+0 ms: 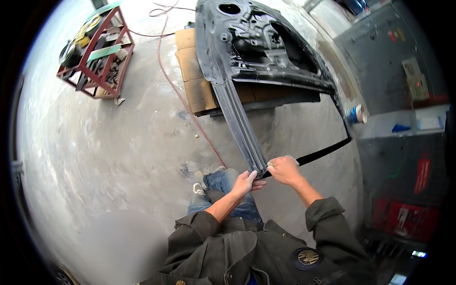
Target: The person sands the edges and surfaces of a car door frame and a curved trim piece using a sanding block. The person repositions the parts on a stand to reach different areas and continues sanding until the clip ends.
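While forearms (225,206) angle inward, hands (243,184) flank door frame (241,128) corner — right curled.

This looks like a vehicle body workshop: a bare, stripped car door (270,78) lies over cardboard (192,66), a red hose (178,93) trails across the scuffed concrete floor (118,156), a loaded red cart (126,68) stands far left, and grey cabinet-like units (380,76) line the right.

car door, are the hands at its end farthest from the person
No, the left hand and right hand are both at the corner of the car door nearest the person.
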Demonstrator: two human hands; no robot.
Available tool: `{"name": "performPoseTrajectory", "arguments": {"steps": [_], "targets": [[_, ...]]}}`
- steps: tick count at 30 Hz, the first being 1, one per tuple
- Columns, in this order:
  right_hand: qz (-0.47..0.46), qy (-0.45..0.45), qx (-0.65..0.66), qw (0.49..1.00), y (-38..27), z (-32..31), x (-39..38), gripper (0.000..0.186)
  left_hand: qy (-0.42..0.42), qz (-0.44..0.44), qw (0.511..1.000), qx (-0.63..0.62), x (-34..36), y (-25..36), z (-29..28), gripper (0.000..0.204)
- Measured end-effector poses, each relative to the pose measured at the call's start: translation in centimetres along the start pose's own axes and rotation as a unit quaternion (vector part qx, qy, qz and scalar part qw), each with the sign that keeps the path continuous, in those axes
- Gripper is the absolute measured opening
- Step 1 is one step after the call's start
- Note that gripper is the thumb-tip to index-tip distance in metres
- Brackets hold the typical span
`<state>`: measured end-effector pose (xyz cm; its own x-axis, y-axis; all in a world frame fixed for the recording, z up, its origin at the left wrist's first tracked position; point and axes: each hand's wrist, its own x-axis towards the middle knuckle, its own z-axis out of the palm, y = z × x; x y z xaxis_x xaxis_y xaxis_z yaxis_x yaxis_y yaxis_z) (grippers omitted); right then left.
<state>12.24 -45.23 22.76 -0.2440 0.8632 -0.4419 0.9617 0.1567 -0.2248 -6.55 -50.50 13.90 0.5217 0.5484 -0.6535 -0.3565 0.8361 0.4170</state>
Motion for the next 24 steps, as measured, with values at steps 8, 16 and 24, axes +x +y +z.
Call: {"name": "performPoseTrajectory", "arguments": {"steps": [8,16,24], "targets": [[-0.042,0.064,-0.027,0.997,-1.0,0.8,-1.3,0.03,0.128,0.064,0.989,-0.042,1.3,-2.2,2.0,0.037],[-0.188,0.137,0.067,0.97,16.2,-1.1,-3.3,0.022,0.349,0.195,0.916,-0.018,2.3,-5.2,2.8,0.039],[0.077,-0.05,-0.106,0.99,46.2,-11.2,-5.1,0.026,0.54,0.262,0.799,-0.02,5.1,-7.4,3.9,0.039]]}}
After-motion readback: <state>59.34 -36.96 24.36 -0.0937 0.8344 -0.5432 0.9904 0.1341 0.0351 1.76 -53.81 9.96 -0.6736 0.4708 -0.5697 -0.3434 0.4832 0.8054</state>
